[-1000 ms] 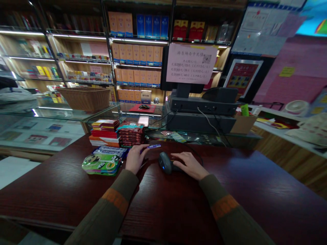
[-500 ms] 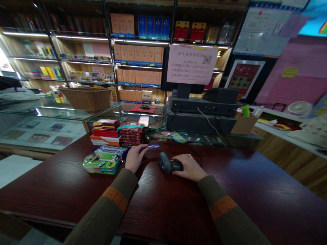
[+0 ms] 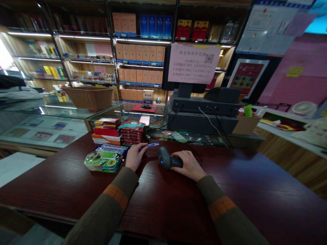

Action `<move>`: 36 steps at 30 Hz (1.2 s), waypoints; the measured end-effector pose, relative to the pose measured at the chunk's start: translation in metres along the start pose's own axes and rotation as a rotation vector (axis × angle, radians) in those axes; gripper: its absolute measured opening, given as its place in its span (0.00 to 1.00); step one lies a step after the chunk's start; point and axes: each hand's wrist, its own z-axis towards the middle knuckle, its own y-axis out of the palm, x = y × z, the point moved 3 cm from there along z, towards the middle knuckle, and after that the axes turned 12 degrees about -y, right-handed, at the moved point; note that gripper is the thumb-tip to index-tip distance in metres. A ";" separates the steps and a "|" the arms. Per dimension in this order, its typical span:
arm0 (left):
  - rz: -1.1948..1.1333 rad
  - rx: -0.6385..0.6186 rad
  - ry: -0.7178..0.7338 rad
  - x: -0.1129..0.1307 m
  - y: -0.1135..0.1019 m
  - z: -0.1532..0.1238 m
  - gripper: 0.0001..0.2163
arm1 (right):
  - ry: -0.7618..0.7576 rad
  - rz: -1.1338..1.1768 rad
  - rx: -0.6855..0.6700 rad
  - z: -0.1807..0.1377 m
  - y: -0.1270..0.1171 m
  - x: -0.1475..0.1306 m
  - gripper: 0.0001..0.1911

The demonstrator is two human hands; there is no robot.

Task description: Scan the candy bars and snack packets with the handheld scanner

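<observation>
My left hand (image 3: pixel 134 157) pinches a slim purple packet (image 3: pixel 151 145) and holds it just above the dark wooden counter (image 3: pixel 63 190), its far end pointing right. My right hand (image 3: pixel 187 165) is wrapped round the handle of a dark barcode scanner (image 3: pixel 165 159), whose head faces left with a small blue light showing. The scanner head sits a little below and right of the purple packet. Its cable (image 3: pixel 196 153) runs back behind my right hand.
Left of my left hand lie a green panda-printed packet (image 3: pixel 103 160), blue packets (image 3: pixel 109 149) and two stacks of red packs (image 3: pixel 119 131). Behind stand a glass showcase (image 3: pixel 51 117), a wicker basket (image 3: pixel 89 97), a till with a pink notice (image 3: pixel 192 63) and lit shelves of cartons.
My right hand closed round the scanner and lifted its head slightly up and left, toward the purple packet. My left hand kept the packet almost still.
</observation>
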 end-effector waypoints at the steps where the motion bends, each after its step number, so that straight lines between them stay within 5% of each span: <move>1: 0.001 0.003 -0.001 0.000 0.000 0.000 0.11 | -0.003 0.002 -0.002 0.001 0.000 -0.001 0.22; 18: -0.002 0.037 -0.012 -0.001 -0.002 0.002 0.11 | -0.029 0.031 -0.027 0.000 0.003 -0.001 0.23; 26: 0.010 0.046 -0.004 -0.001 -0.003 0.001 0.11 | 0.060 -0.015 -0.027 -0.009 0.007 0.016 0.32; 36: -0.016 0.045 -0.023 0.001 -0.005 0.001 0.11 | 0.090 -0.029 -0.077 -0.013 0.003 0.027 0.25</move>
